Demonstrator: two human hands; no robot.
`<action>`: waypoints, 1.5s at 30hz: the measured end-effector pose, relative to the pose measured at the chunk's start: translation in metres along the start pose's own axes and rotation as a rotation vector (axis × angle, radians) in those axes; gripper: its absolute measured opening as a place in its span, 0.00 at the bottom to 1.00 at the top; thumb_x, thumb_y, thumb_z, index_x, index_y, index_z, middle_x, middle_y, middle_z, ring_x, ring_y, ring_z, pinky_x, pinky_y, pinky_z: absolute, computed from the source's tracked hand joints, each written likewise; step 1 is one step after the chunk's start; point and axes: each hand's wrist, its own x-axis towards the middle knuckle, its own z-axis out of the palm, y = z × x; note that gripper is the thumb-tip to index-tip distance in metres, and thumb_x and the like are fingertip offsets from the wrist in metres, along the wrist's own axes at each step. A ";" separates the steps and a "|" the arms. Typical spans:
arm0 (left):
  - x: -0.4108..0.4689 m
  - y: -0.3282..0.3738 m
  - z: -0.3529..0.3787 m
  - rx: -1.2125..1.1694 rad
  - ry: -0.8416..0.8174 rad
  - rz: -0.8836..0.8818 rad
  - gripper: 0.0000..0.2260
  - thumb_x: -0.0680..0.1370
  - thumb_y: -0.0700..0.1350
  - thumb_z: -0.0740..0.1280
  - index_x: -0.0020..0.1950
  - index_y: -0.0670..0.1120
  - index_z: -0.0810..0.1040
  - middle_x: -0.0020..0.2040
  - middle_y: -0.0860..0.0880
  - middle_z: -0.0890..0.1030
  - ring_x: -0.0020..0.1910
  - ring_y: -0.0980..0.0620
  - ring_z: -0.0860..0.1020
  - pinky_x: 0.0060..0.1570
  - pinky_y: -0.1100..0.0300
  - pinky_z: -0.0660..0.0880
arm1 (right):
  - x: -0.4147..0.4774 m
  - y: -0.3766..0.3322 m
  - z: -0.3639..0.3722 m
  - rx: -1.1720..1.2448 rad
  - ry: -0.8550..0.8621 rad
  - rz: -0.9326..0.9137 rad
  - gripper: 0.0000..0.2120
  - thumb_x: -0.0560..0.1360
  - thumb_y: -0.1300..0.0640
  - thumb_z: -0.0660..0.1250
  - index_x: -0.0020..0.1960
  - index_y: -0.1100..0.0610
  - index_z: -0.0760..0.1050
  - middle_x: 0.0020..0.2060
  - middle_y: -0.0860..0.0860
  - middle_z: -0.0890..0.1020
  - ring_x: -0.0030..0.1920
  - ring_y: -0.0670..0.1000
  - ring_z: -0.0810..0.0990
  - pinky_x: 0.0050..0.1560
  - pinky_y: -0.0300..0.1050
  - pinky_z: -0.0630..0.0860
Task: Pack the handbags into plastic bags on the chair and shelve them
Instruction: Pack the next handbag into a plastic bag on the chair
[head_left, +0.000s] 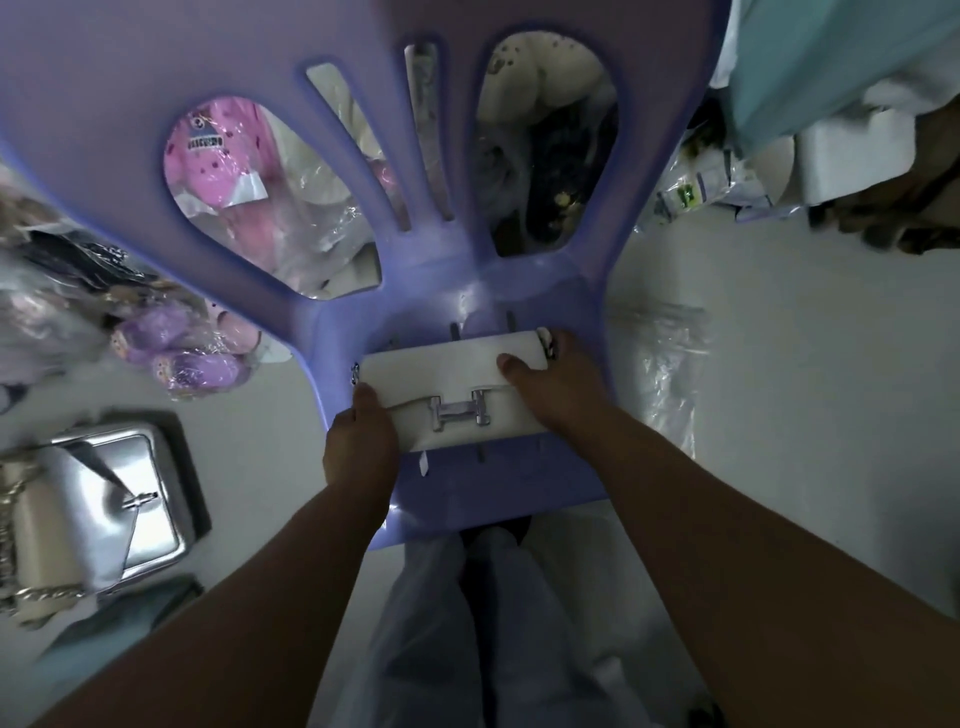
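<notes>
On the seat of the purple plastic chair (467, 499), both hands are clamped on a white handbag (457, 384) that lies flat with its silver H-shaped clasp (460, 413) facing up. The left hand (358, 441) grips the near left corner, thumb on top and fingers apparently tucked beneath, while the right hand (553, 384) presses down over the far right end, thumb lying across the flap. Held at opposite corners like this, the bag stays square and steady on the seat, which looks like a way to line it up or lift it level before bagging; no plastic is around it yet, so the packing step for this one seems not yet done. A bit of chain strap (548, 343) bunches at the far right end beneath the right hand, probably gathered so it will not trail. To the right, on the pale floor (779, 415), a clear plastic bag (660, 364) lies close to the chair, within easy reach for the next move. To the left on the floor rests a silver handbag (104, 499) with a chain, likely waiting its turn. Farther off, through the openings of the chair back, wrapped plush toys (218, 161) are piled, with more purple ones (176, 348) at far left.
</notes>
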 end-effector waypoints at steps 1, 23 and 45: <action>0.002 0.002 -0.001 0.039 -0.017 0.019 0.27 0.85 0.57 0.47 0.67 0.39 0.74 0.65 0.36 0.76 0.62 0.37 0.74 0.61 0.50 0.68 | 0.001 -0.001 0.000 -0.007 0.007 0.011 0.28 0.76 0.51 0.73 0.72 0.58 0.69 0.65 0.53 0.78 0.63 0.53 0.77 0.50 0.34 0.66; -0.148 0.063 0.139 0.206 -0.366 0.857 0.13 0.82 0.47 0.61 0.61 0.41 0.78 0.50 0.53 0.74 0.51 0.53 0.74 0.47 0.73 0.60 | -0.066 0.135 -0.148 0.551 0.493 0.415 0.29 0.74 0.30 0.55 0.61 0.50 0.76 0.59 0.53 0.81 0.60 0.58 0.80 0.67 0.61 0.73; -0.055 -0.097 0.416 0.382 -0.295 0.516 0.11 0.83 0.49 0.59 0.41 0.52 0.71 0.36 0.51 0.74 0.35 0.50 0.73 0.40 0.55 0.72 | 0.098 0.405 -0.066 0.391 0.144 0.402 0.26 0.82 0.43 0.61 0.77 0.49 0.65 0.80 0.53 0.57 0.75 0.56 0.65 0.66 0.42 0.63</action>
